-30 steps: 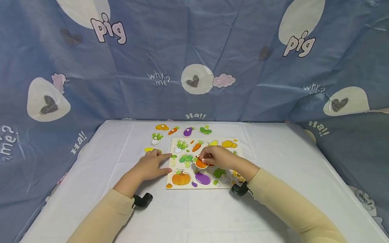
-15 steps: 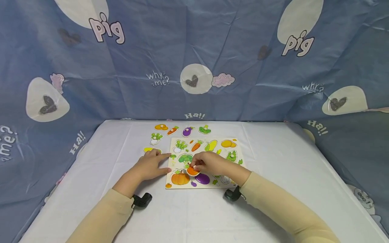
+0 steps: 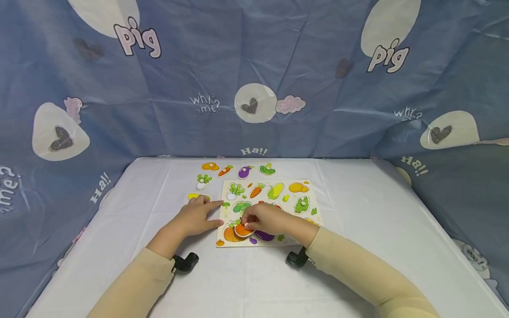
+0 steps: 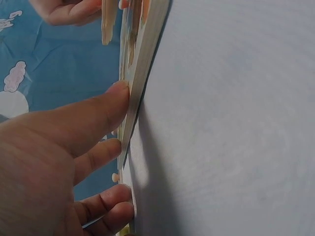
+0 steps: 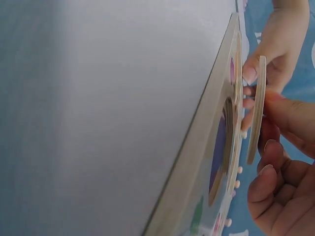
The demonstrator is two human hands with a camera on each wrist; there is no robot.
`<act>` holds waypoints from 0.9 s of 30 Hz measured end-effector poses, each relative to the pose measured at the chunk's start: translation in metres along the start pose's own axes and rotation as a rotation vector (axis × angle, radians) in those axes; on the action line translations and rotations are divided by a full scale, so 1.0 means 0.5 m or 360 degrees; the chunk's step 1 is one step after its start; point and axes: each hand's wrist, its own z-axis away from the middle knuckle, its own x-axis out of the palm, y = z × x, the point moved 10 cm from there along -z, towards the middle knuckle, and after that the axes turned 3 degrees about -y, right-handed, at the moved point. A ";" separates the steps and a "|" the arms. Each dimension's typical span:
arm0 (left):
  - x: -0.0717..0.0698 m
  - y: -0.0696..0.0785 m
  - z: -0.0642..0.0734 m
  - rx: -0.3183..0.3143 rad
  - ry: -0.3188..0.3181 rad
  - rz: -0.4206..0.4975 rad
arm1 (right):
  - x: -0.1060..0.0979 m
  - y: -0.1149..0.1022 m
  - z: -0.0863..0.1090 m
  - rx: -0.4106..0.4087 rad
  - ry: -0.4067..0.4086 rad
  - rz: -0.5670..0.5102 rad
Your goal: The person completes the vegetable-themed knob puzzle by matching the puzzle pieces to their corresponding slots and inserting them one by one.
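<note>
One board (image 3: 235,244), apparently seven loose pieces (image 3: 244,172)

Head view: your light is soft, fairly even; faint sheen on the far backdrop (image 3: 222,57), diffuse shadow under your right sleeve (image 3: 358,265). Left-wrist view dimmer, soft-edged shadow along the board (image 4: 140,64). Right-wrist view: cloth (image 5: 128,123) hazy, darkest far left.

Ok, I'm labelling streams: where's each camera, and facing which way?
Head: on the head, facing forward and down at the puzzle board; left hand, right hand and sleeves show.
Left wrist: on that wrist, facing the board's edge; left hand and part of right hand show.
Right wrist: on that wrist, facing the pinched orange piece; both hands show.
Shared: both wrist views catch board and piece.
</note>
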 end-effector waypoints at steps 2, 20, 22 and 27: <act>0.001 0.000 -0.001 0.0004 0.0003 -0.0002 | 0.004 0.000 -0.002 0.0022 -0.0009 -0.0030; -0.003 0.009 0.002 0.0023 0.0006 -0.0022 | 0.033 0.004 -0.016 0.0144 -0.0083 -0.0111; -0.003 0.009 0.002 0.0021 0.0006 -0.0023 | 0.032 0.004 -0.018 0.0152 -0.0080 -0.0101; -0.004 0.009 0.002 0.0034 0.0019 -0.0031 | 0.033 0.002 -0.024 0.0146 -0.0088 -0.0107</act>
